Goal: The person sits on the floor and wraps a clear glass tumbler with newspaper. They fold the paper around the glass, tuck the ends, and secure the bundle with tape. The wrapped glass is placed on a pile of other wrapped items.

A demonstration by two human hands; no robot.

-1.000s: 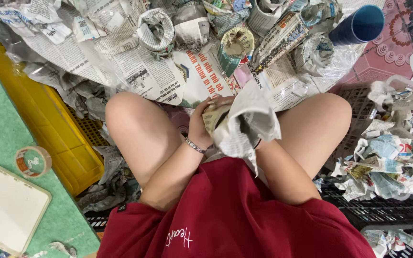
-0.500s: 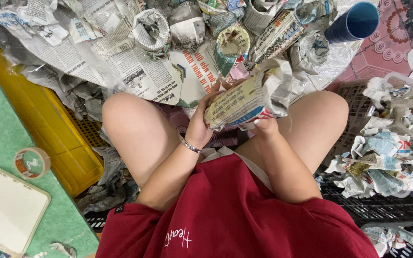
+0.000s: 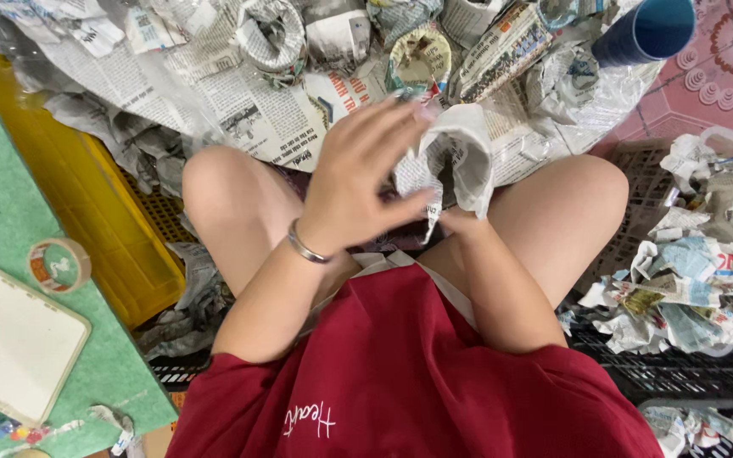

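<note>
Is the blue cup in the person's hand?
No, the blue cup lies among newspapers at the top right, away from both hands; the right hand holds a newspaper-wrapped thing instead.

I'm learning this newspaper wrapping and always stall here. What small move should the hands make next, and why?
Probably bring the left hand down onto the newspaper-wrapped piece and press the loose paper flat. That hand hovers open, its fingertips just at the paper's upper edge, while the right hand, mostly hidden, supports the bundle from below. The wrap gapes open at the top, so it looks unfinished.
</note>
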